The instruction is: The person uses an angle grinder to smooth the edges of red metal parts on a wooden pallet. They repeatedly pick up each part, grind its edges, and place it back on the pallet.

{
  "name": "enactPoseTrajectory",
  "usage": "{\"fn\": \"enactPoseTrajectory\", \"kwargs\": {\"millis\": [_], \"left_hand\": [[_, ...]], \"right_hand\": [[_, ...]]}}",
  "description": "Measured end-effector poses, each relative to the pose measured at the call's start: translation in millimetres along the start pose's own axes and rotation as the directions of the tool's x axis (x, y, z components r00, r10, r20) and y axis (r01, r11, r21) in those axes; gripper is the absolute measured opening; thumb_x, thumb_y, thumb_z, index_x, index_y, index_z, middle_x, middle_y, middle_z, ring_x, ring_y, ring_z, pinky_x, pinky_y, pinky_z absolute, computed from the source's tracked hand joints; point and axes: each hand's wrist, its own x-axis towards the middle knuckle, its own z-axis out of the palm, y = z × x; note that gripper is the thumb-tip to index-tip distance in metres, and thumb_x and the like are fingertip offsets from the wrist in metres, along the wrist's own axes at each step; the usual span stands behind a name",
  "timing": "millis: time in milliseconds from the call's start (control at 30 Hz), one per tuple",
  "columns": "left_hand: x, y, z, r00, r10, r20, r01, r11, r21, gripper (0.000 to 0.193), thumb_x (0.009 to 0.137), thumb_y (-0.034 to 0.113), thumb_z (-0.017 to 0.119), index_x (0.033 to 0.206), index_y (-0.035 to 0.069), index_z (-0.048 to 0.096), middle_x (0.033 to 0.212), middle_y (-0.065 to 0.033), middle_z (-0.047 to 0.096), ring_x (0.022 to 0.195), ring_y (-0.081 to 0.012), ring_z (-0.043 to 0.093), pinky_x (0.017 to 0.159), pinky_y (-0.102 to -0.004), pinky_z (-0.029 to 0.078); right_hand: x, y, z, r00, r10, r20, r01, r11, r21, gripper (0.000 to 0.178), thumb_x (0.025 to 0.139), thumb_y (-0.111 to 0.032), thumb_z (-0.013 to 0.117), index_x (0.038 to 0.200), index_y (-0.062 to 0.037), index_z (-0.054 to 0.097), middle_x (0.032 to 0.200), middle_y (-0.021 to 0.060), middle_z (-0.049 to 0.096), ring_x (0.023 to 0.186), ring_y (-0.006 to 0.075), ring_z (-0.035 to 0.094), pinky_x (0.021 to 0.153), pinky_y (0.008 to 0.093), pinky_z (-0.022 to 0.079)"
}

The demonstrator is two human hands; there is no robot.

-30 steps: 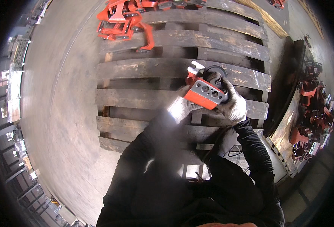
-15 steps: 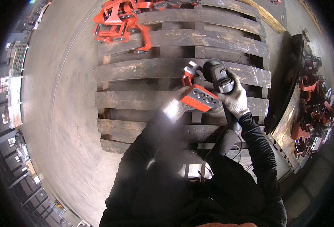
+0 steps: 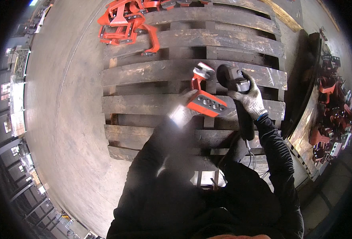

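My gloved left hand (image 3: 184,112) grips a red metal bracket (image 3: 202,104) over the wooden pallet. The bracket's grey face has a row of round holes, and a bare metal fitting (image 3: 204,70) sits at its far end. Part of the left hand is blurred and washed out. In my gloved right hand (image 3: 251,96) is a black angle grinder (image 3: 233,78), its fingers wrapped round the body near the head. The grinder's round head lies just right of the metal fitting, with a small gap between them. A cord trails from its handle towards my legs.
The slatted wooden pallet (image 3: 152,69) lies below my hands, with gaps between its boards. Red brackets (image 3: 122,24) are heaped at its far left corner. More red parts (image 3: 327,111) fill another pallet at the right. The cord (image 3: 252,157) loops by my knee.
The grinder has moved slightly right, away from the bracket. The bracket has shifted a little left, opening a gap between the two. Both hands keep their hold.
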Motion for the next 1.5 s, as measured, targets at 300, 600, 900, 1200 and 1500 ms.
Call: {"fn": "enactPoseTrajectory", "kwargs": {"millis": [300, 600, 900, 1200, 1500], "left_hand": [[9.8, 27.6, -4.9, 0.926, -0.183, -0.332, 0.135, 0.978, -0.162, 0.04, 0.103, 0.022, 0.061, 0.135, 0.001, 0.053, 0.121, -0.0132, 0.065, 0.098, -0.0208, 0.069, 0.085, -0.0338, 0.057], [66.3, -2.6, -56.7, 0.747, 0.419, -0.517, 0.082, 0.714, 0.696, 0.028, 0.094, 0.018, 0.06, 0.112, -0.002, 0.051, 0.093, -0.023, 0.069, 0.083, -0.0442, 0.067, 0.084, -0.0521, 0.05], [61.9, 11.7, -37.1, 0.744, 0.132, -0.655, 0.256, 0.849, 0.462, 0.046, 0.091, 0.027, 0.066, 0.119, -0.004, 0.046, 0.103, -0.0305, 0.067, 0.102, -0.0489, 0.066, 0.09, -0.0508, 0.05], [53.0, 2.7, -50.5, 0.743, 0.101, -0.661, 0.16, 0.933, 0.323, 0.039, 0.096, 0.022, 0.065, 0.123, -0.002, 0.049, 0.105, -0.0185, 0.066, 0.096, -0.0327, 0.065, 0.086, -0.0441, 0.051], [27.0, 48.4, -20.2, 0.862, -0.196, -0.467, 0.138, 0.978, -0.155, 0.041, 0.103, 0.026, 0.06, 0.135, 0.002, 0.057, 0.124, -0.0109, 0.065, 0.105, -0.022, 0.066, 0.087, -0.0371, 0.055]], "right_hand": [[-28.8, -18.6, -12.5, 0.999, 0.006, -0.046, 0.0, 0.991, 0.136, 0.092, 0.072, -0.014, 0.091, 0.15, -0.0034, 0.044, 0.124, 0.0118, 0.067, 0.108, 0.0187, 0.065, 0.097, 0.0344, 0.054], [-57.1, -60.9, -7.4, 0.989, -0.137, 0.062, 0.141, 0.988, -0.068, 0.096, 0.068, -0.024, 0.095, 0.149, -0.0044, 0.047, 0.132, 0.0179, 0.066, 0.121, 0.0216, 0.064, 0.103, 0.0358, 0.052], [-52.7, -60.8, 10.4, 0.968, -0.205, 0.146, 0.216, 0.975, -0.059, 0.097, 0.065, -0.02, 0.095, 0.148, -0.0032, 0.047, 0.136, 0.0184, 0.064, 0.123, 0.0262, 0.063, 0.107, 0.0397, 0.051], [-42.7, -41.0, 2.1, 0.992, -0.105, 0.07, 0.104, 0.994, 0.027, 0.096, 0.067, -0.024, 0.094, 0.148, -0.0028, 0.047, 0.132, 0.0177, 0.066, 0.119, 0.0221, 0.064, 0.102, 0.037, 0.053], [-37.6, -57.9, -8.3, 0.945, 0.078, 0.317, -0.198, 0.909, 0.366, 0.093, 0.081, -0.015, 0.088, 0.154, 0.0002, 0.032, 0.129, 0.0194, 0.063, 0.11, 0.0229, 0.068, 0.088, 0.0378, 0.062]]}}
